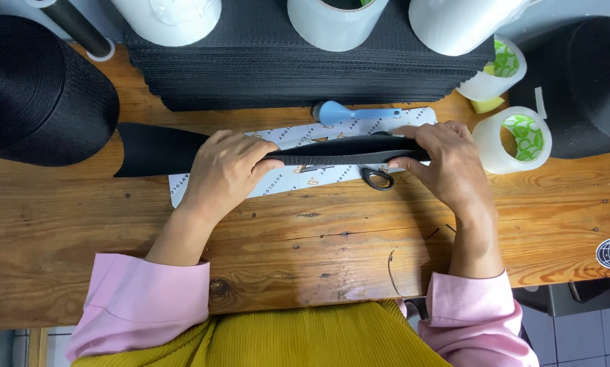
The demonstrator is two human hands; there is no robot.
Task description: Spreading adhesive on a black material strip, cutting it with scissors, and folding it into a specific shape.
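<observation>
Head view shows you mid-fold on the black mesh strip (345, 151), which lies across the white printed paper strip (284, 180) at the middle of the table (305, 238). Your left hand (227, 170) pinches the folded edge at the paper strip's left part, thumb tip against fingers. Your right hand (444, 163) clamps the other end over the paper strip's right end, fingers curled on top and thumb underneath. The strip's loose tail (155, 149) runs out past the paper strip's left edge, flat on the wood.

Black-handled scissors (376, 178) lie on the paper strip just below the fold, touching or nearly touching your right thumb. A blue plastic tool (352, 113) rests just beyond the paper strip's far edge, before the stack of black mesh sheets (305, 75).

Judging by the grip, the fold is being aligned; next you would need both edges kept even while pressing the crease down.
</observation>
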